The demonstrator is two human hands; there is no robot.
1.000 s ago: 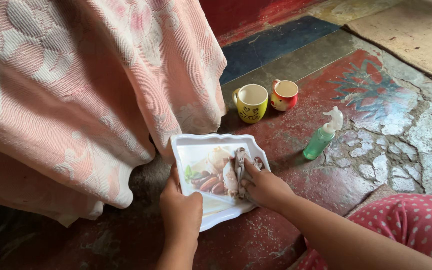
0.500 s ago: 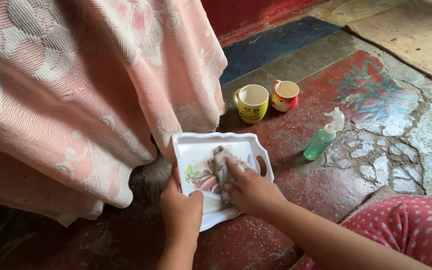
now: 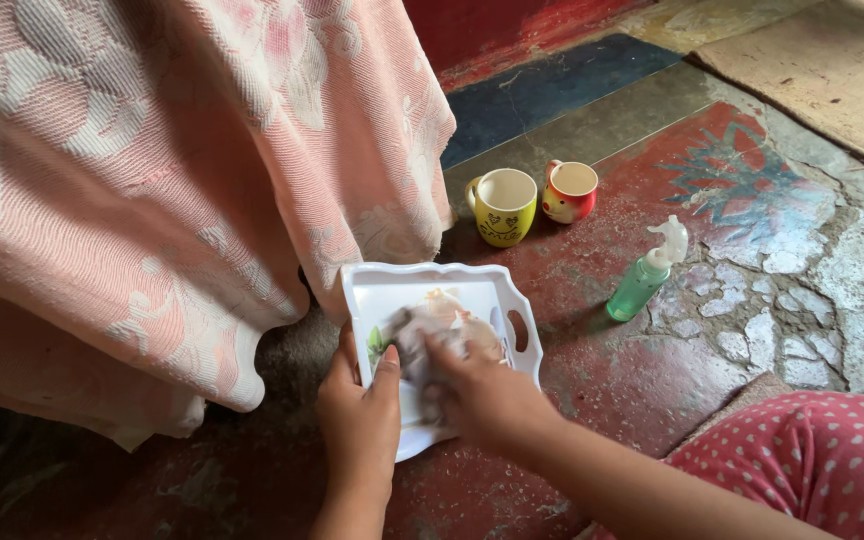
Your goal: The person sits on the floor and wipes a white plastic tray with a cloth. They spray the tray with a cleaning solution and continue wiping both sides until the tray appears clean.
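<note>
- The left hand (image 3: 360, 420) grips the near edge of a white tray (image 3: 404, 288), thumb on top.
- The tray sits low over the red floor (image 3: 592, 370).
- The right hand (image 3: 477, 395) presses a crumpled cloth (image 3: 414, 335) flat on the tray.
- Two mugs (image 3: 502, 205) and a green spray bottle (image 3: 644, 275) stand nearby.

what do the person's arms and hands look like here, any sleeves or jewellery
Both forearms are bare, with no sleeves reaching into view. The left hand and right hand show no rings, bracelets or watch that I can make out. The left thumbnail looks painted reddish. The only clothing visible is pink fabric with white dots at lower right.
</note>
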